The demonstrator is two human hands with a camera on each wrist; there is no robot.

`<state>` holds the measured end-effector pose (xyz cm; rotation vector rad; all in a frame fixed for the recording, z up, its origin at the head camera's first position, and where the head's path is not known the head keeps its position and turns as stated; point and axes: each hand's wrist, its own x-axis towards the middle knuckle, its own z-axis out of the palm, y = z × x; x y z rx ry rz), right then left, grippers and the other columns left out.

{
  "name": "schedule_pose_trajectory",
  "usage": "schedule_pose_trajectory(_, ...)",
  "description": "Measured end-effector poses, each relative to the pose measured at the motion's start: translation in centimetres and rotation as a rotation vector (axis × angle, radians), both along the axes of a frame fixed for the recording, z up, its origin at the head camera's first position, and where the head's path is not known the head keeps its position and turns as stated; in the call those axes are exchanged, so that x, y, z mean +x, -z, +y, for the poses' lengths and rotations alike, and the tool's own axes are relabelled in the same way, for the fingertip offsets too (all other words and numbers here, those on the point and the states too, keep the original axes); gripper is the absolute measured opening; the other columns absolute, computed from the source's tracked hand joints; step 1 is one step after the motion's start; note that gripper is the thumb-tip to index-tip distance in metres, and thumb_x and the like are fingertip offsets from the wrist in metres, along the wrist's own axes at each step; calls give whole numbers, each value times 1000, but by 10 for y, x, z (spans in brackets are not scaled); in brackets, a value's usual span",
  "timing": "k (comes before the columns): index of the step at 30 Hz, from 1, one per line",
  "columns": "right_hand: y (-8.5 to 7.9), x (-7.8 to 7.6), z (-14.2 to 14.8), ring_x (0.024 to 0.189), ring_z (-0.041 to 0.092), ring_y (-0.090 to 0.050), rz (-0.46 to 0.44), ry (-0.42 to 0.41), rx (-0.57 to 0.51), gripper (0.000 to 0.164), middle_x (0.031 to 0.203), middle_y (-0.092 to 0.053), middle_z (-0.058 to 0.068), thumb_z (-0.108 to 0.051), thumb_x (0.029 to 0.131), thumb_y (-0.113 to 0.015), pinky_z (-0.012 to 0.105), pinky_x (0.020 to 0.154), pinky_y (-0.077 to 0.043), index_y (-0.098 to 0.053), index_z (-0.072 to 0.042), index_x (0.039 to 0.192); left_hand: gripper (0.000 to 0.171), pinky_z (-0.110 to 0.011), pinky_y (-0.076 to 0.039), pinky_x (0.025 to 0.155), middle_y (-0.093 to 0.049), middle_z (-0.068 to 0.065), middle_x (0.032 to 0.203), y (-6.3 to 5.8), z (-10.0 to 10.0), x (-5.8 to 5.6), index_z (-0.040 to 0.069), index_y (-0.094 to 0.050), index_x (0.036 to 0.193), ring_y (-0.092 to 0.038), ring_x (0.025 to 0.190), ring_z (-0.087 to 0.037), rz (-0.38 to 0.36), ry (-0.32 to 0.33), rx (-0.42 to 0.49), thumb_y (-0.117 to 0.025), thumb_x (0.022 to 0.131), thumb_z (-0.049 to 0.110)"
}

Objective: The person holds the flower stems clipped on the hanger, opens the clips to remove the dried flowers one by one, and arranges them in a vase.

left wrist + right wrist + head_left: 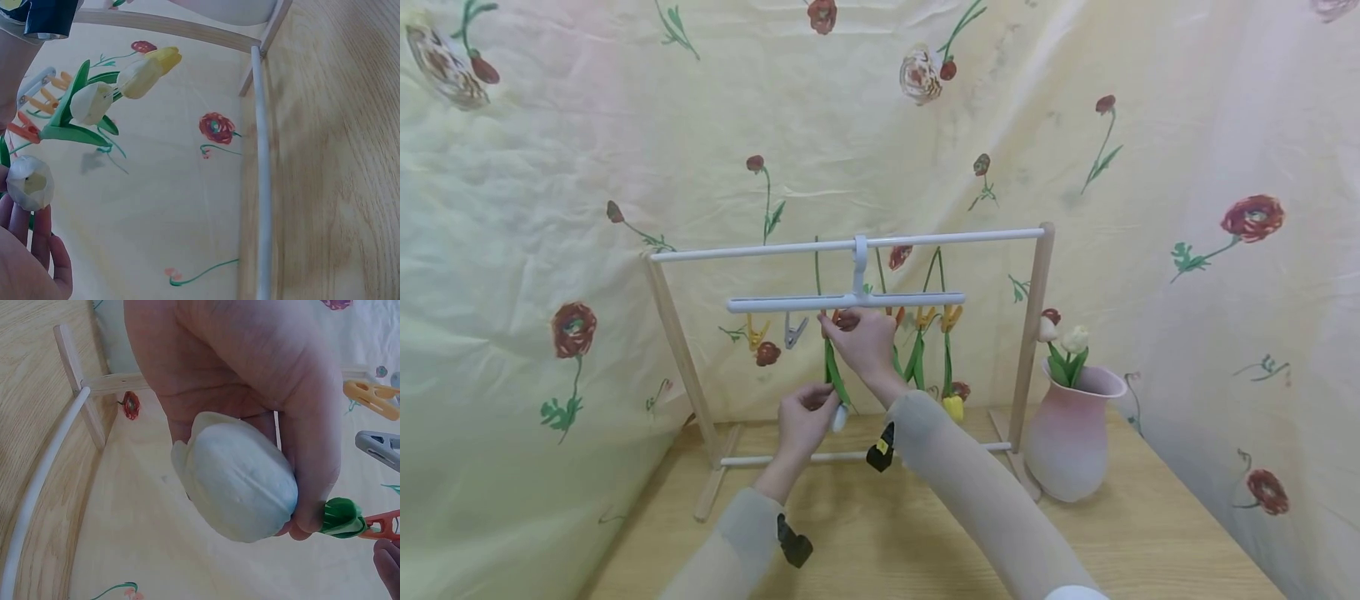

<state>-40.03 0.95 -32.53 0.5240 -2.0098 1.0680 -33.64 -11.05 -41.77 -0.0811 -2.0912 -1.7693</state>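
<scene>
One white tulip (840, 418) hangs bloom-down at an orange clip (380, 525) (under the hanger (910, 301)); fingers (315, 462) of the left hand (803, 423) grasp it beside the bloom, those of the right hand (867, 343) pinch the clip.

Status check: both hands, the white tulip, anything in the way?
Left hand holding white tulip. Right hand pinching orange clip. Tulip bloom-down, leafy end at clip. Grey clip hangs close by; no obvious obstruction.
</scene>
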Motion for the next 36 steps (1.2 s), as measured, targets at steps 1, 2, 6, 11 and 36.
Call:
schedule_pose_trajectory(1,0,0,0,71,16,-80,4,-1,-3,28,79,-82,6,-34,93,-84,37,80,-64,-82,-8,82,14,-20,-57,73,-81,-7,88,0,0,0,5,-82,102,-71,77,-7,-2,-1,-3,-79,95,16)
schedule_pose_trajectory(2,0,0,0,71,17,-80,6,-4,-6,28,79,-82,6,-33,92,-84,37,78,-64,-81,-8,81,14,-21,-56,74,-81,-8,89,0,0,0,4,-82,102,-71,78,-7,-2,-2,-8,-78,95,16)
schedule_pose_trajectory(6,-1,3,0,71,18,-80,6,-12,-11,28,79,-82,7,-32,92,-84,37,74,-64,-81,-7,80,13,-21,-56,75,-81,-8,89,1,0,1,5,-82,102,-71,79,-8,-7,2,-16,-78,96,16)
schedule_pose_trajectory(11,-2,4,0,71,17,-80,-15,3,5,29,78,-82,6,-33,91,-84,38,82,-62,-80,-8,79,13,-22,-57,74,-81,-7,89,1,0,4,6,-82,102,-72,79,-9,-10,14,-12,-78,96,17)
schedule_pose_trajectory(36,-11,13,-3,69,16,-77,-67,6,31,24,78,-81,4,-28,95,-80,30,65,-61,-82,-9,82,11,-21,-57,70,-81,-8,91,25,-39,45,5,-80,104,-71,77,-10,-75,-23,-229,-75,96,11)
